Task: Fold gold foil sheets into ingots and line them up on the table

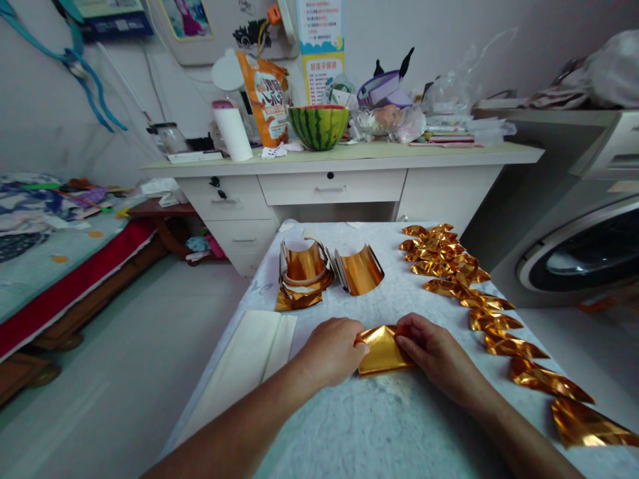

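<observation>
Poster [319, 78] apparently reads 好孩子; both hands [333, 351] [435, 354] pinch gold foil [383, 354]

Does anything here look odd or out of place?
Two things. The left pile of curled gold sheets looks askew, a flat piece jutting out beneath it, while the stack beside it looks neater. And a cut watermelon sits among clutter on the desk, which seems an odd spot for it.

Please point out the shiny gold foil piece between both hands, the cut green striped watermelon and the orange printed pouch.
Shiny gold foil piece [384, 354]: head view, middle of its face.
Cut green striped watermelon [318, 130]: head view, front rind.
Orange printed pouch [268, 101]: head view, front side.
</observation>
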The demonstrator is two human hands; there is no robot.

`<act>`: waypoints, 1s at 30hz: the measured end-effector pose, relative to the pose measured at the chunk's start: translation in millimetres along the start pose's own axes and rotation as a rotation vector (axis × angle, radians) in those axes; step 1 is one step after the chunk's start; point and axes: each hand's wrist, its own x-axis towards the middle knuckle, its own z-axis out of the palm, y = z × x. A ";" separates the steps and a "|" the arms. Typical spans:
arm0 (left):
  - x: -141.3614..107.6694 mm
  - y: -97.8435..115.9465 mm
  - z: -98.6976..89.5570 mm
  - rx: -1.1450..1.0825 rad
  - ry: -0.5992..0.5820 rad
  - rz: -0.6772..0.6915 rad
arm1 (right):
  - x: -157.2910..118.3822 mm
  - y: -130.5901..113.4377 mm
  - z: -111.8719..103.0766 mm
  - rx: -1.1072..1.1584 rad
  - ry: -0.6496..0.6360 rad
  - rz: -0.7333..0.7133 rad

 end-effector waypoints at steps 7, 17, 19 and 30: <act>-9.8 1.2 2.6 0.004 0.020 -0.013 | -2.3 -4.0 -1.1 -0.093 0.039 -0.010; -10.1 -6.4 25.5 -0.146 0.116 -0.104 | -6.5 -13.2 -8.2 -0.302 -0.067 -0.015; -9.0 -8.4 29.2 -0.159 0.133 -0.117 | -6.1 -12.7 -8.4 -0.333 -0.071 -0.004; -12.6 -7.5 37.4 -0.125 0.174 -0.096 | -5.2 -8.9 -20.2 -0.281 -0.129 0.049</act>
